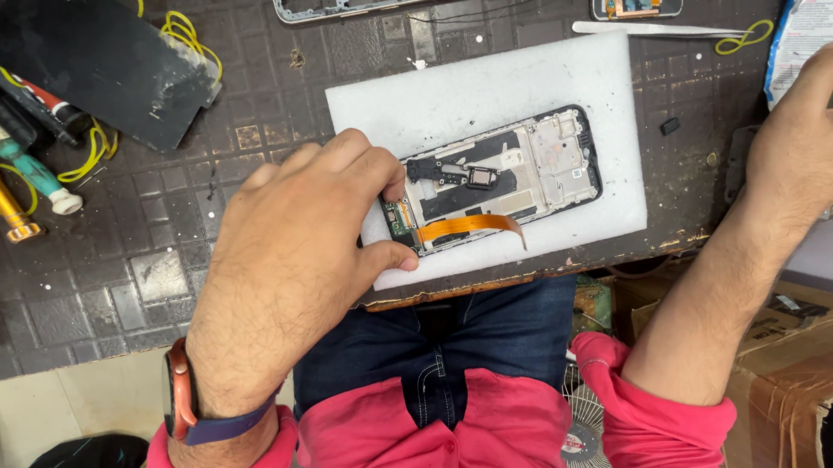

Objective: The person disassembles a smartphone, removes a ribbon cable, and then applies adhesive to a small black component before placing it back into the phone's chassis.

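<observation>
Opened phone [507,178] lies on a white foam pad [484,83] at the near edge of the table [89,283], back cover off, internals exposed. Left hand [289,265] grips its left end, thumb and fingers clamped on the frame. Right hand [815,134] is at the right edge of the table, fingers loosely apart, touching a white-and-blue glue tube [812,9]. An orange flex cable [466,226] curls free past the phone's near side. Risk: pressure or a shift of the left hand could crease or tear this cable; the pad overhangs the near edge and could slide off.
</observation>
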